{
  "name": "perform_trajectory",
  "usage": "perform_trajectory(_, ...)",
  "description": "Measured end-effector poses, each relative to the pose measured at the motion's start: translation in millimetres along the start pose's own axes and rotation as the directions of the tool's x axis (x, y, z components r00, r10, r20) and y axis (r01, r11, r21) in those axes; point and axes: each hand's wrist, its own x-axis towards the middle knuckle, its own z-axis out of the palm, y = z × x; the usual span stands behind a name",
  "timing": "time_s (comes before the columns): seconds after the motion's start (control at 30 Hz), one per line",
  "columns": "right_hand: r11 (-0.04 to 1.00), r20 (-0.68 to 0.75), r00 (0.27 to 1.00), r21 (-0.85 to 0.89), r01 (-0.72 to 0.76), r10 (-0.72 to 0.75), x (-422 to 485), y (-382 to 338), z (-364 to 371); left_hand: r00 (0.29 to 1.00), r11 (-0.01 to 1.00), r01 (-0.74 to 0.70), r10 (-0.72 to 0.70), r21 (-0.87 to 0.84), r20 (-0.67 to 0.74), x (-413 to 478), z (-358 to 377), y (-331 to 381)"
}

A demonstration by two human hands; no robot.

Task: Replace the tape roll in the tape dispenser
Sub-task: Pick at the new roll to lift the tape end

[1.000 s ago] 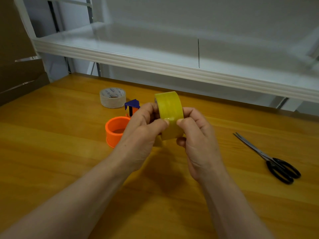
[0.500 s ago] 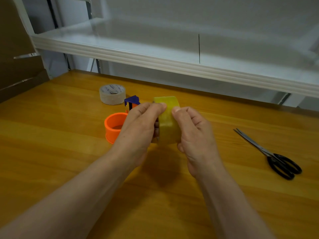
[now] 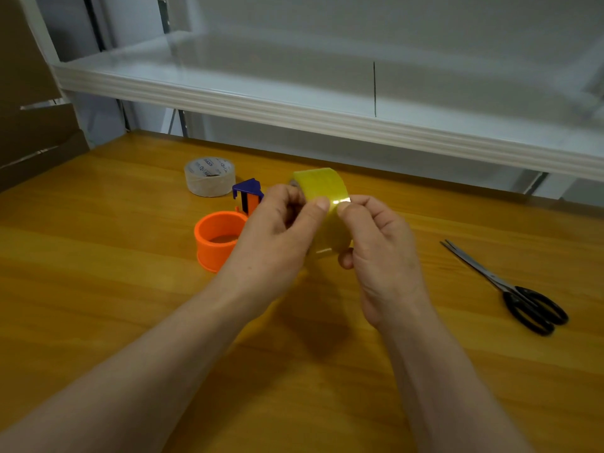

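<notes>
I hold a yellow tape roll [image 3: 322, 191] upright on edge above the wooden table [image 3: 98, 289], between both hands. My left hand [image 3: 277, 230] grips its left side, thumb on the outer band. My right hand [image 3: 379, 246] grips the right side, and its thumb meets the left thumb on the roll's surface. Just left of my hands the orange tape dispenser [image 3: 217, 240] lies on the table with its round core open upward. Its blue cutter head [image 3: 247, 191] points toward the back. Behind it lies a nearly used clear tape roll [image 3: 209, 176].
Black-handled scissors [image 3: 510, 289] lie on the table to the right, blades pointing back-left. A white shelf [image 3: 327, 112] overhangs the back of the table. Brown cardboard [image 3: 29, 132] stands at the far left.
The yellow roll has been turned between my hands and both thumbs have moved up onto its outer band. The dispenser, clear roll and scissors have not moved.
</notes>
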Motion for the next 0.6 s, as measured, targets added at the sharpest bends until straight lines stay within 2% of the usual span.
perform_trajectory(0.23, 0.998, -0.038, 0.999, 0.066, -0.005, 0.007, 0.1, -0.5, 0.0, 0.985, 0.974, -0.147, 0.127, 0.174, 0.120, -4.6, 0.4, -3.1)
perform_trajectory(0.33, 0.993, -0.036, 0.999, 0.117, -0.002, 0.006, 1.1, -0.4, -1.3, 0.981, 0.950, -0.189, 0.169, 0.250, 0.096, -6.4, 5.3, -5.2)
perform_trajectory(0.43, 0.994, 0.000, 1.000, 0.111, 0.005, -0.005, 1.1, 0.7, 1.1, 0.989, 0.982, -0.150, 0.147, 0.118, 0.027, -4.9, 2.0, -4.0)
perform_trajectory(0.6, 0.999, 0.047, 0.998, -0.005, 0.048, -0.048, -0.4, 8.2, 5.4, 0.999, 0.975, 0.024, -0.031, -0.220, -0.031, 2.1, -6.5, -4.2)
